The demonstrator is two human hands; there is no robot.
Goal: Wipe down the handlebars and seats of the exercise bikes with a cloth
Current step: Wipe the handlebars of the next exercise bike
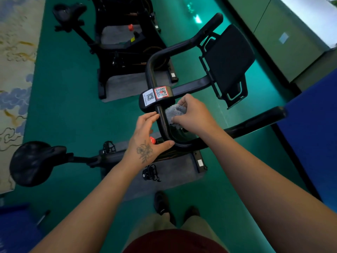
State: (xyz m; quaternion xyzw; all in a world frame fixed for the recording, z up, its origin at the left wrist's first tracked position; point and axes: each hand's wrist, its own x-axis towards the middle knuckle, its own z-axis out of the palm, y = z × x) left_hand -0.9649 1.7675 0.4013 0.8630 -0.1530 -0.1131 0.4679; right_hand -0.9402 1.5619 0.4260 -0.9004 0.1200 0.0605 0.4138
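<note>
1. The seat (31, 162) of the near bike is sitting far out at 9 o'clock from both hands, well apart from them and not yet being reached for; the left hand is the nearer one to it.

2. The left hand (145, 141) is lying open with its fingers straight and spread. Its fingertips are touching the left side of the short upright stretch of the handlebars (165, 125), and the thumb is pointing toward 3 o'clock along the bar's lower bend. It is carrying nothing and seems to be steadying the bar.

3. That stretch of bar is running roughly from 12 to 6 o'clock between the two hands, from the clamp with the QR stickers (156, 94) down to the bend. From there the long grip is sweeping away toward 2 o'clock.

4. The cloth (173, 112), grey and fluffy, is being pressed against the right side of the bar, just below the clamp.

5. The right hand (193, 112) is curling its fingers round the bunched cloth and gripping it tight, at 3 o'clock from the bar and touching it through the cloth.

6. Judging from this, the next stroke should be following the bar's axis toward 6 o'clock and round the bend; the right hand is the better placed for it.

7. A second bike (127, 42) is standing at 11 o'clock, well apart.
</note>
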